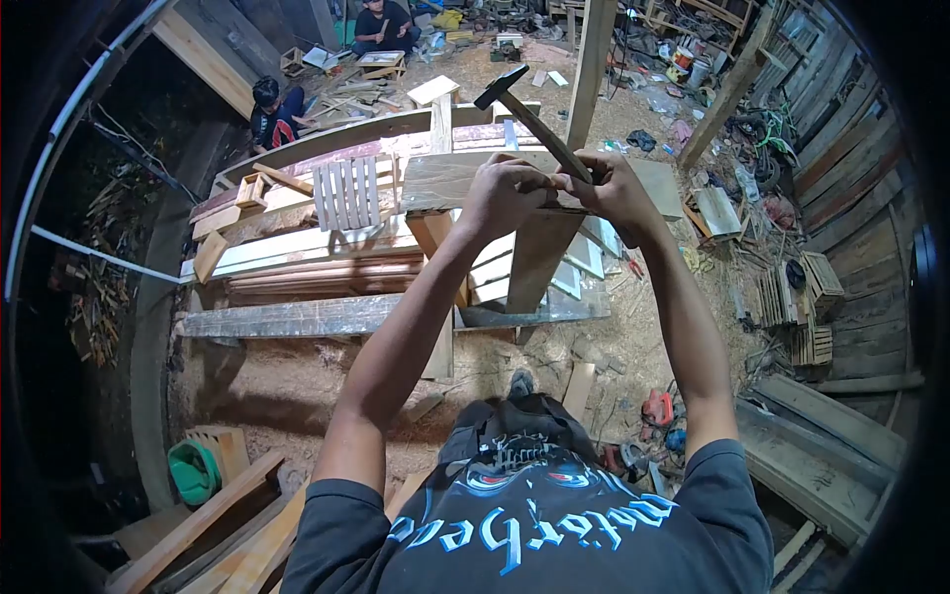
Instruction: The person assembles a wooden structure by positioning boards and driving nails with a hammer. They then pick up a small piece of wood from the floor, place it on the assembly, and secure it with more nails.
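The hammer (539,124) stands raised above a wide board (445,178), dark head up and away from the person, handle slanting down into the right hand (609,193), whose grip is closed tight round the handle's lower end. The left hand (505,193) is curled shut and pressed against the right; I cannot tell what it has hold of. The board lies on stacked planks (327,267), near a white slatted panel (346,193). Well beyond, two people (282,109) sit on the littered ground.
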`<state>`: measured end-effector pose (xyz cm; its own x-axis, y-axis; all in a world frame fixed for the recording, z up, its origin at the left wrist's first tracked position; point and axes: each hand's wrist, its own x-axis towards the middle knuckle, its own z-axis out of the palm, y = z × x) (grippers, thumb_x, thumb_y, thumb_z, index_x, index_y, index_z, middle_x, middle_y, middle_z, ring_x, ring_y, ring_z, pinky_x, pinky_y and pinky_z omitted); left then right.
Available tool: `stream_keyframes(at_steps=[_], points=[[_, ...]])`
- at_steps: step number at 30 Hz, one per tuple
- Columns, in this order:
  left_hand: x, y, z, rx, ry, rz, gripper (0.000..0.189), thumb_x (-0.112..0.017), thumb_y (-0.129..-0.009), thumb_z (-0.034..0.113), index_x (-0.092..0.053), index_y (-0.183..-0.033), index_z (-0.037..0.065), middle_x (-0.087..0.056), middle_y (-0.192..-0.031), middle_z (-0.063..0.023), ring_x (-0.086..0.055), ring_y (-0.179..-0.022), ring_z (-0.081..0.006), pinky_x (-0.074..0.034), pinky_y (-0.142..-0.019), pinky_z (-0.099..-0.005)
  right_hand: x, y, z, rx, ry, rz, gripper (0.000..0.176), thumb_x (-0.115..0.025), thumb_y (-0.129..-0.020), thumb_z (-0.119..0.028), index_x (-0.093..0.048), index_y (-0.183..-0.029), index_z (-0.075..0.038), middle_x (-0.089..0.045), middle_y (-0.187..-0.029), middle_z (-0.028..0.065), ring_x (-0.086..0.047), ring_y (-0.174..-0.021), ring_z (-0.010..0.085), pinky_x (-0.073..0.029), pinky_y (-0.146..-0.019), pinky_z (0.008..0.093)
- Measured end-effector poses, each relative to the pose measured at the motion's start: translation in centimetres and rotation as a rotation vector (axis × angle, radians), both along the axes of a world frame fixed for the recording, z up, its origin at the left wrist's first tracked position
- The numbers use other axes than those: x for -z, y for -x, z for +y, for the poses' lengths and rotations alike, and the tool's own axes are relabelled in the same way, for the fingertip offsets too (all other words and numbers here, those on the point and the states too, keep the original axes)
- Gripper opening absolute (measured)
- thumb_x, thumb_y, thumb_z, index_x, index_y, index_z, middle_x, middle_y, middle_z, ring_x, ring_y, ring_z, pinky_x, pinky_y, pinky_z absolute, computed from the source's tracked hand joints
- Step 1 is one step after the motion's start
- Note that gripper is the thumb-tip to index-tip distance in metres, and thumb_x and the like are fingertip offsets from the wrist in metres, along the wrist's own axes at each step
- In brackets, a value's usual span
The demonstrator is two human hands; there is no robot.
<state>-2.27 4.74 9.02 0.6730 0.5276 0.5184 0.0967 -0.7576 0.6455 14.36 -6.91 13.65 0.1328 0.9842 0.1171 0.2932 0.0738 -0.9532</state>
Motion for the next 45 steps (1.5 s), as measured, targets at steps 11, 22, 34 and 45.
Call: stream_keyframes(at_steps=[11,22,34,45], points=[[0.6,-0.2,0.0,-0.005,-0.075,-0.046,0.012,-0.071,-0.075,0.011,-0.077,-0.086,0.013,-0.074,-0.091,-0.0065,-0.064,-0.096,-0.0281,-0.051,-0.087,-0.0397,-0.2,-0.4,-2.4,0.085,-0.006,-0.209,0.034,-0.059,-0.098,-0.026,-0.063,-0.118,0.001,-0.06,-0.076,0.005,-0.053,-0.074,0.0104,-0.044,-0.065,0.0294],[1.1,-0.4,0.3,0.006,-0.091,-0.013,0.017,-0.075,-0.076,0.019,-0.077,-0.091,0.013,-0.073,-0.094,-0.0053,-0.062,-0.101,-0.0278,-0.048,-0.092,-0.0401,-2.5,3.8,-13.3,0.283,0.037,-0.427,0.031,-0.054,-0.097,-0.014,-0.056,-0.124,0.002,-0.062,-0.074,0.0126,-0.059,-0.067,0.0207,-0.047,-0.064,0.0352],[0.9,0.2,0.1,0.04,-0.109,-0.002,0.014,-0.074,-0.079,0.019,-0.077,-0.091,0.012,-0.073,-0.095,-0.0054,-0.062,-0.1,-0.0287,-0.048,-0.091,-0.0408,-4.0,5.9,-14.2,0.288,0.064,-0.611,0.045,-0.052,-0.096,-0.01,-0.047,-0.138,0.007,-0.065,-0.081,0.0265,-0.069,-0.072,0.0331,-0.051,-0.065,0.0414],[1.2,-0.2,0.2,0.043,-0.101,-0.026,0.015,-0.074,-0.077,0.017,-0.076,-0.091,0.011,-0.072,-0.095,-0.0062,-0.062,-0.1,-0.0297,-0.048,-0.092,-0.0418,-4.9,6.7,-14.5,0.412,-0.102,-0.578,0.043,-0.053,-0.095,-0.009,-0.048,-0.135,0.007,-0.063,-0.084,0.0316,-0.067,-0.068,0.0342,-0.05,-0.066,0.0409]])
